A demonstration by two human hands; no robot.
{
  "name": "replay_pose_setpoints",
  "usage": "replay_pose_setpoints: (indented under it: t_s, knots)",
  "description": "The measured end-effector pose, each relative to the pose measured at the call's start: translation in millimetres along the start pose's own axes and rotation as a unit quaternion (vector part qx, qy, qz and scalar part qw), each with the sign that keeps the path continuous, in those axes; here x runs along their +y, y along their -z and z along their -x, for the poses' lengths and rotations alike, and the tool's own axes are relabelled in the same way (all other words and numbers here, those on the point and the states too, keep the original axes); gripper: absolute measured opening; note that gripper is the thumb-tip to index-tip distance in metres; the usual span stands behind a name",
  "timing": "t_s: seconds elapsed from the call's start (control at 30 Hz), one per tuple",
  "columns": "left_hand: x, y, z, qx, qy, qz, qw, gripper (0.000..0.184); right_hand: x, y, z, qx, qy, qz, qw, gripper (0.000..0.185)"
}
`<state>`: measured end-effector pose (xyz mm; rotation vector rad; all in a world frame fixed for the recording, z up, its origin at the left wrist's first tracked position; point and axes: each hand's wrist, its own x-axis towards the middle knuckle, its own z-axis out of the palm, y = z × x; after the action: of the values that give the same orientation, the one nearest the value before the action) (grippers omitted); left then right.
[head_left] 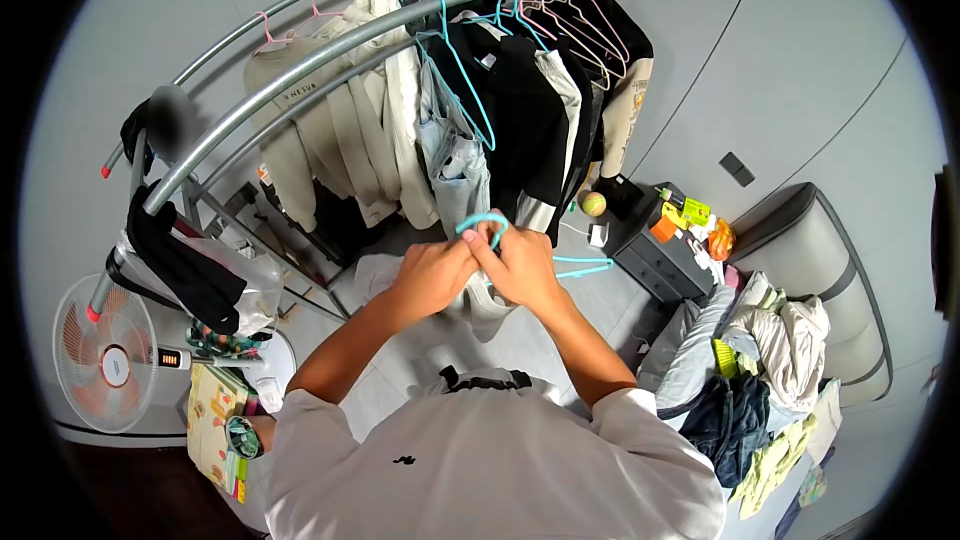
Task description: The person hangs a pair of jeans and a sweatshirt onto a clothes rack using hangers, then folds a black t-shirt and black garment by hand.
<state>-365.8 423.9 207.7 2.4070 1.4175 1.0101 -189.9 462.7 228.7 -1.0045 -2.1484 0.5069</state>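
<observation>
Both my hands meet in front of my chest at a light blue hanger (582,267). My left hand (432,275) has its fingers closed near the hanger's hook. Beside it, touching it, my right hand (522,265) is closed on the same hanger, whose end sticks out to the right. A pale grey-white garment (484,312) hangs just below my hands, partly hidden by them. Beyond them, light jeans (455,165) hang from a blue hanger on the metal rack (340,45), between beige tops (340,125) and black clothes (525,100).
A fan (112,360) stands at the left, near black cloth (180,260) on the rack's end. At the right are a dark drawer cabinet (655,260) with small items, a padded headboard (840,290) and heaped clothes (735,420) on a bed.
</observation>
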Motion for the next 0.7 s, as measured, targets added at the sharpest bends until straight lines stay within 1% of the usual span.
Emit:
replay_pose_setpoints:
  t_s: [0.03,0.07,0.1,0.13,0.17,0.2,0.23,0.27,0.3,0.33,0.37,0.4,0.43,0.47,0.5,0.53,0.6,0.63,0.7]
  knots:
    - [-3.1,2.6,-2.4,-0.01,0.048,0.004,0.999,0.02,0.3,-3.8,1.3,0.063,0.032,-0.005,0.997,0.028]
    - [-6.4,7.7,-4.8,0.007,0.063,0.017,0.998,0.019,0.2,-6.7,2.7,0.125,0.063,-0.011,0.99,0.029]
    - [-6.6,16.0,-6.7,0.024,0.081,0.031,0.996,0.018,-4.5,-3.6,0.3,0.205,0.153,0.029,0.966,0.036]
    - [-9.5,22.0,-7.9,0.04,0.1,0.045,0.993,0.017,-3.8,-1.6,4.6,0.248,0.189,0.024,0.95,0.031]
    - [-17.6,24.0,-8.7,0.091,0.078,0.025,0.993,0.014,4.1,-2.7,15.6,0.236,0.219,0.016,0.947,0.027]
    - [-18.3,33.8,-9.3,0.083,0.091,0.051,0.991,0.015,14.2,-5.7,27.6,0.224,0.248,0.006,0.943,0.023]
    - [-13.6,48.7,-9.9,0.075,0.104,0.077,0.989,0.015,19.6,-7.8,32.3,0.175,0.253,-0.01,0.951,0.016]
    - [-11.8,59.9,-10.1,0.067,0.115,0.103,0.986,0.015,22.0,-14.0,33.9,0.121,0.221,-0.017,0.968,0.018]
    - [-13.6,64.6,-8.5,0.084,0.084,0.144,0.982,0.018,24.3,-19.9,34.7,0.066,0.188,-0.024,0.98,0.019]
    - [-11.7,70.9,-6.6,0.066,0.105,0.159,0.979,0.018,26.7,-25.7,34.9,0.011,0.155,-0.029,0.987,0.021]
    - [-7.6,78.6,-5.0,0.049,0.126,0.174,0.975,0.018,28.9,-31.9,33.8,-0.025,0.113,-0.043,0.992,0.027]
    - [-6.0,82.8,-3.2,0.032,0.147,0.188,0.971,0.019,34.2,-38.4,33.1,-0.067,0.088,-0.049,0.993,0.03]
    - [-11.9,78.0,-0.8,0.057,0.113,0.184,0.975,0.022,40.7,-46.4,32.9,-0.11,0.063,-0.056,0.99,0.033]
    - [-13.1,76.4,1.1,0.07,0.108,0.195,0.972,0.023,46.3,-55.0,34.9,-0.155,0.037,-0.063,0.985,0.036]
    - [-12.7,75.3,1.4,0.084,0.103,0.206,0.97,0.025,50.3,-64.4,36.5,-0.167,0.044,-0.084,0.981,0.044]
    - [-13.5,75.4,2.1,0.098,0.096,0.215,0.967,0.026,57.8,-74.3,37.3,-0.176,0.081,-0.057,0.979,0.045]
    - [-22.6,74.1,9.0,0.109,0.14,0.174,0.969,0.031,65.6,-83.5,36.6,-0.193,0.155,-0.002,0.969,0.048]
    - [-31.2,72.0,12.8,0.118,0.156,0.149,0.969,0.032,65.6,-80.6,37.0,-0.199,0.154,0.021,0.968,0.05]
    - [-38.8,76.2,19.5,0.126,0.194,0.109,0.967,0.037,71.8,-65.8,27.8,-0.153,0.223,0.044,0.962,0.049]
